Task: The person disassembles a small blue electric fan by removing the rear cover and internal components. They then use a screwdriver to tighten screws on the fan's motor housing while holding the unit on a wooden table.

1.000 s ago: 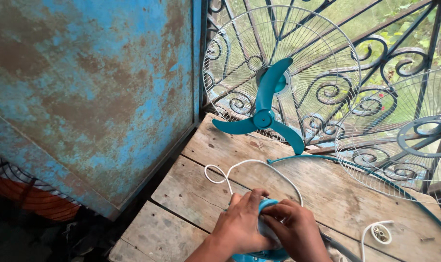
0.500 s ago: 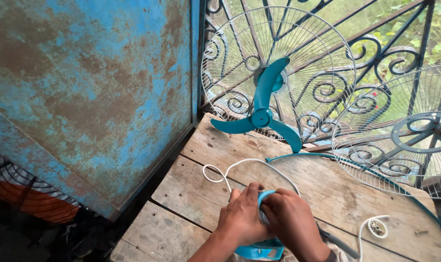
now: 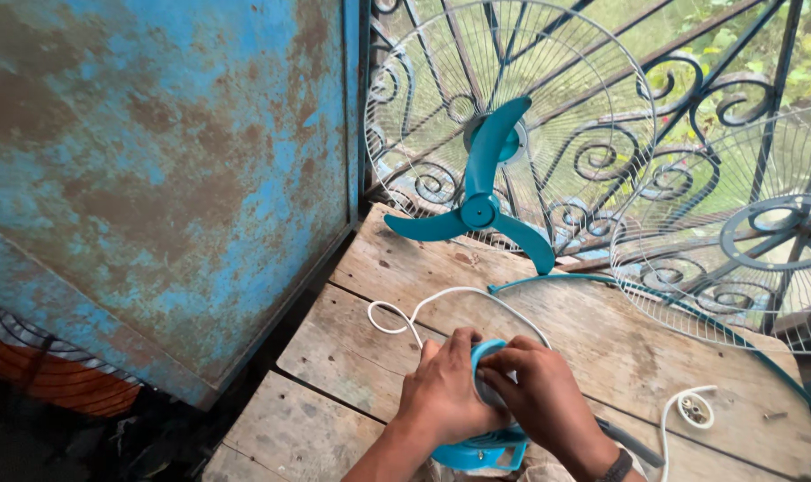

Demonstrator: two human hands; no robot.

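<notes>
Fan blade [image 3: 479,210] and wire guards [image 3: 513,116] at 12 o'clock, white cord [image 3: 441,299] just beyond hands. Left hand [image 3: 446,393] and right hand [image 3: 544,402] fingers wrapped around teal fan motor housing [image 3: 481,446] on plank bench [image 3: 352,357], 6 o'clock.

Teal fan blade [image 3: 481,201] (white cord [image 3: 441,299])
</notes>
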